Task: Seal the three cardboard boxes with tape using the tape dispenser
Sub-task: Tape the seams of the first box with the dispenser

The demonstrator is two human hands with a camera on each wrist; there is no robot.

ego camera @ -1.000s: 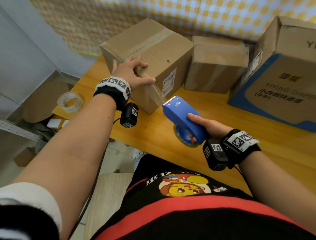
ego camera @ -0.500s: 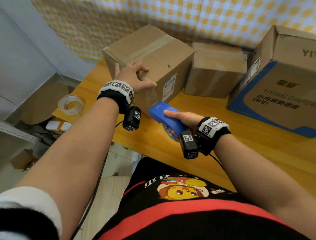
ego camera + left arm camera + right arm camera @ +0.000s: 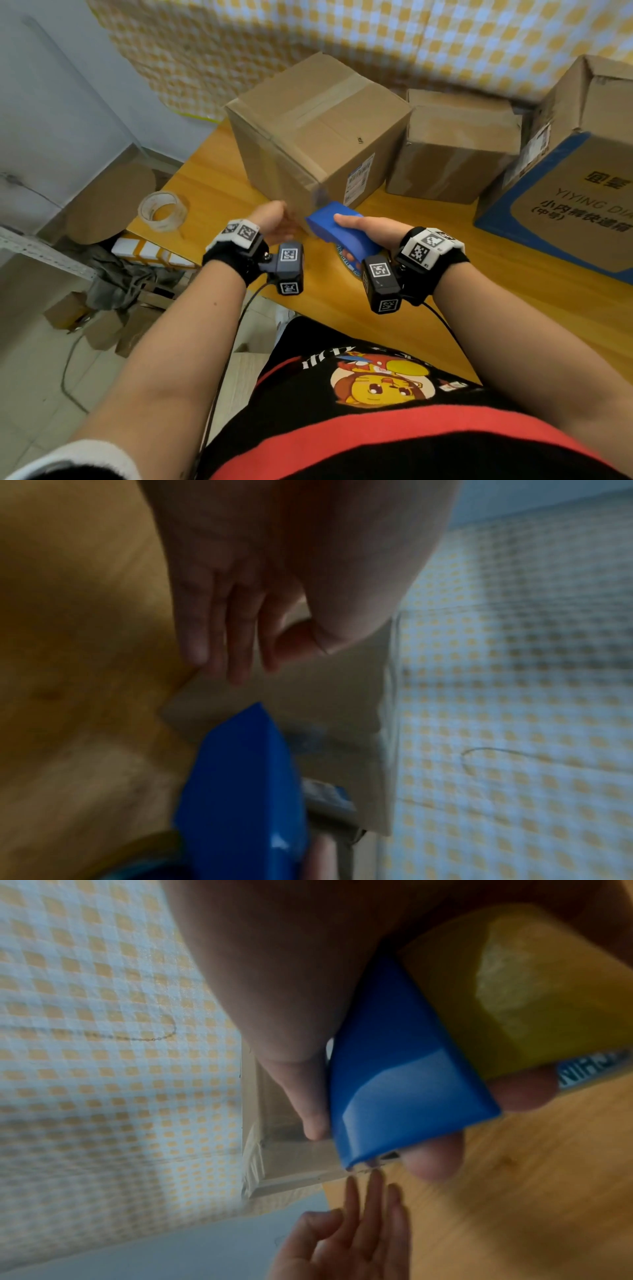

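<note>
Three cardboard boxes stand on the wooden table point(image 3: 445, 308): a plain left box point(image 3: 318, 137) with tape along its top seam, a plain middle box point(image 3: 459, 144), and a large blue-printed box point(image 3: 575, 171) at the right. My right hand point(image 3: 352, 222) grips the blue tape dispenser point(image 3: 342, 229), whose nose is at the left box's near bottom corner. The right wrist view shows the dispenser point(image 3: 404, 1083) against the box point(image 3: 291, 1156). My left hand point(image 3: 284, 222) is beside it, straight fingers point(image 3: 222, 642) touching the box's lower front face point(image 3: 308, 696).
A spare roll of clear tape point(image 3: 163, 210) lies on the table's left corner. A checked curtain point(image 3: 376, 41) hangs behind the boxes. Cardboard scraps and cables lie on the floor point(image 3: 113, 308) to the left, below the table edge.
My left hand dropped from the left box's top edge to its lower front corner. The right hand carried the dispenser left and forward to that same corner.
</note>
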